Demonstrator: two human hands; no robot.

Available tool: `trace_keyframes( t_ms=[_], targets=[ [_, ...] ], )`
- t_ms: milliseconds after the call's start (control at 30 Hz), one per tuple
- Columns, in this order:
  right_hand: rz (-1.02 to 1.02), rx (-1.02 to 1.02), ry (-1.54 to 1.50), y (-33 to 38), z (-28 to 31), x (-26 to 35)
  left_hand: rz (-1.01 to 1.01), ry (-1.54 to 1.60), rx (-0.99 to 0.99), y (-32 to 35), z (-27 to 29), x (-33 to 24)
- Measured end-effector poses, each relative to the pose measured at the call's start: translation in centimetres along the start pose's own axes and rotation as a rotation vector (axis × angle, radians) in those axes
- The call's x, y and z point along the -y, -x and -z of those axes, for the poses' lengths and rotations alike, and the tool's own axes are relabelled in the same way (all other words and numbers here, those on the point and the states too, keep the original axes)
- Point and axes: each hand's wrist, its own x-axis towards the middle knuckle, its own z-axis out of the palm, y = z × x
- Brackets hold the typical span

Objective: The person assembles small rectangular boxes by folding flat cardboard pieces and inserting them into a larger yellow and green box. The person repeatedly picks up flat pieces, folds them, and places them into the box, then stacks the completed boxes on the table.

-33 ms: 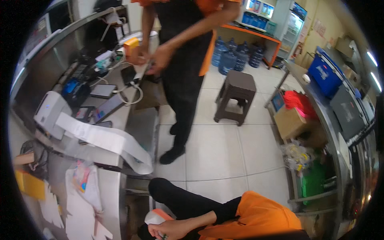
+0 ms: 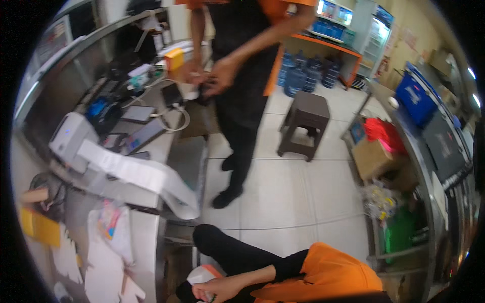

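Note:
My right hand (image 2: 222,289) is low in the head view, closed, with its forearm reaching in from the right beneath an orange and black sleeve. A small dark thing shows at its fingertips, too blurred to name. Against the hand, above my lap, sits a white and orange object (image 2: 204,274) of unclear kind. My bent leg (image 2: 237,247) in black lies just beyond. My left hand does not show. To the left, a white printer (image 2: 73,136) trails a long curling paper strip (image 2: 136,171) over the counter's edge.
A co-worker's hands (image 2: 214,78) handle something small over the counter. Phones (image 2: 144,136) and a white cable (image 2: 177,126) lie there. A brown stool (image 2: 304,123) stands on the tiles, with water jugs (image 2: 295,78) behind. A metal table (image 2: 404,136) with boxes lines the right.
The whole view has shifted slightly, so things sit a little further right. The co-worker's hands have drawn closer together. My right hand keeps its closed pose beside the white and orange object.

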Motion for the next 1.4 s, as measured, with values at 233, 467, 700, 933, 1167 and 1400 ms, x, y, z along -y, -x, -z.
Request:
trace_keyframes(
  t_ms=[233,467,700,933,1167,1400],
  targets=[
    [-0.530,0.225,-0.496,0.6,-2.0,-4.9,0.647,-0.369,-0.518,0.6,-3.8,0.0],
    [-0.506,-0.079,-0.834,-0.3,-1.2,-0.9,0.827,0.395,-0.992,1.7,-1.4,-3.0],
    [-0.444,0.175,-0.093,-3.4,0.6,0.5,0.747,-0.148,-0.595,3.4,1.1,-3.7],
    [-0.467,0.112,0.181,-2.7,-1.5,2.2,0.667,0.040,-0.606,1.5,-1.2,-4.2],
    [-0.424,0.261,0.596,-2.4,-0.5,1.4,0.485,-0.002,-0.522,2.1,-1.8,-3.4],
    [-0.520,0.178,0.514,-2.4,0.2,1.4,0.525,0.455,-0.463,3.0,-2.7,-2.4]
  ],
)
